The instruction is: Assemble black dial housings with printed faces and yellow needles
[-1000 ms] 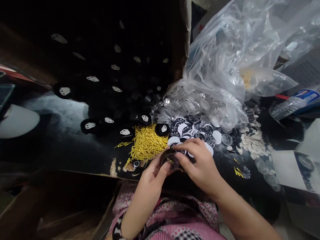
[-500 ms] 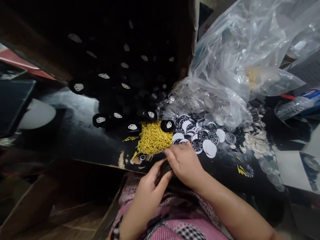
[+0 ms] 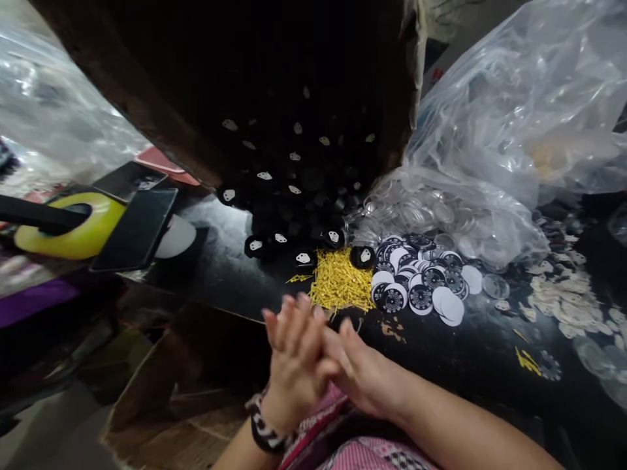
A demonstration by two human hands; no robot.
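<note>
My left hand [image 3: 294,362] and right hand [image 3: 360,372] press together, palm against palm, at the table edge [image 3: 215,307]. Just beyond my fingertips lies a heap of yellow pins [image 3: 340,287]; printed round discs [image 3: 421,290] lie farther right.

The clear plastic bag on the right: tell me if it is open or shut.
Open: the clear plastic bag gapes at its lower left, where clear round lenses spill onto the black table.

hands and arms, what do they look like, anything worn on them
Both forearms are bare, with no sleeves or gloves. The left hand has a black-and-white patterned band around its wrist. The right hand shows no ring, watch or band. Below the arms lies pink patterned clothing.
</note>
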